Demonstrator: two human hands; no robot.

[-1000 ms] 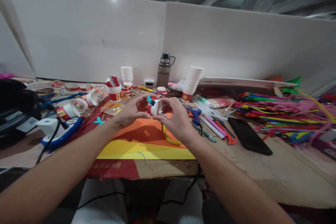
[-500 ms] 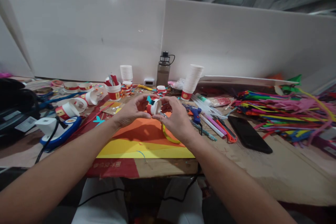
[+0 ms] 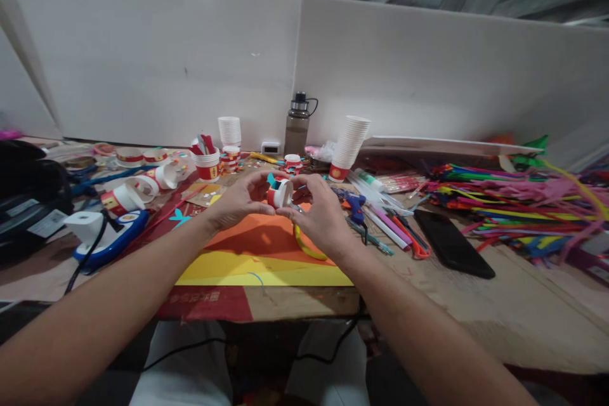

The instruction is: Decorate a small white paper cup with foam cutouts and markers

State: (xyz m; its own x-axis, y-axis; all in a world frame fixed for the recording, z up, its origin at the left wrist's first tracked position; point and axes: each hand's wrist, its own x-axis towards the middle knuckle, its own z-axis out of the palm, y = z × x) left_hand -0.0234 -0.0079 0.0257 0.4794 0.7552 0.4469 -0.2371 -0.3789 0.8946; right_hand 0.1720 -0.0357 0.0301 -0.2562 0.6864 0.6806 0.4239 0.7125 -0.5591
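Note:
A small red and white paper cup piece [image 3: 280, 194] with a teal cut-out on its upper left side is held up between both hands. My left hand [image 3: 243, 202] grips it from the left, thumb below and fingers behind. From the right, my right hand [image 3: 318, 208] closes on it with thumb and fingers. Under the hands lie orange paper [image 3: 252, 235] and yellow paper [image 3: 214, 271]. A yellow ring [image 3: 304, 245] rests partly beneath my right hand.
Stacked white cups [image 3: 349, 146] and a bottle [image 3: 297, 127] stand at the back. To the right are a blue glue gun [image 3: 356, 206], a black phone [image 3: 453, 244] and colourful pipe cleaners [image 3: 514, 203]. A blue-white power strip [image 3: 114, 238] sits left.

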